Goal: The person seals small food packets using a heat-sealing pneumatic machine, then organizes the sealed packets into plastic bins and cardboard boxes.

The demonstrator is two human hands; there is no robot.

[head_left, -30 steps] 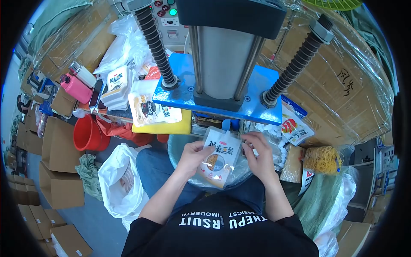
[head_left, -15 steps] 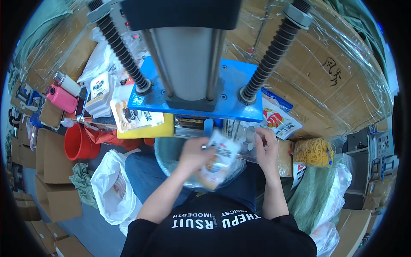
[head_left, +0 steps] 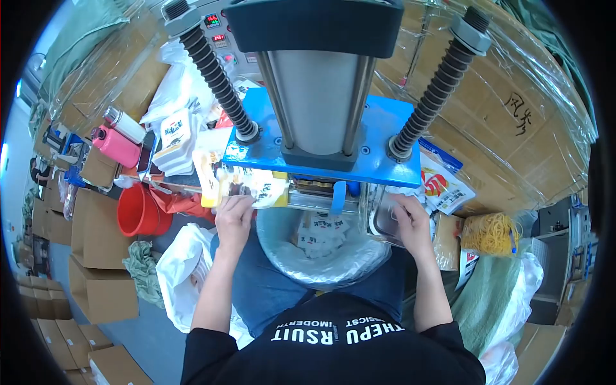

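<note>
My left hand (head_left: 234,217) is closed at the lower edge of a printed pouch (head_left: 263,187), fingers pinched on it. The pouch lies on a yellow block (head_left: 210,200) left of the blue-plated press (head_left: 321,151). My right hand (head_left: 414,221) is at the right side of the press, fingers bent at a clear plate-like piece (head_left: 383,221); what they grip is partly hidden. Between my knees stands a tub lined with clear plastic (head_left: 273,247), with several printed pouches (head_left: 321,232) inside. A blue strip (head_left: 338,197) hangs at the press's front.
A red bucket (head_left: 138,210), a white bag (head_left: 183,256) and cardboard boxes (head_left: 96,224) stand on the left. White trays (head_left: 176,144) and a pink bottle (head_left: 117,147) are behind. On the right are a bundle of yellow rubber bands (head_left: 489,234) and a large carton (head_left: 494,128).
My left hand has moved left from above the tub, where it held a pouch, to the pouches on the yellow block. My right hand remains beside the press. The view has shifted.
</note>
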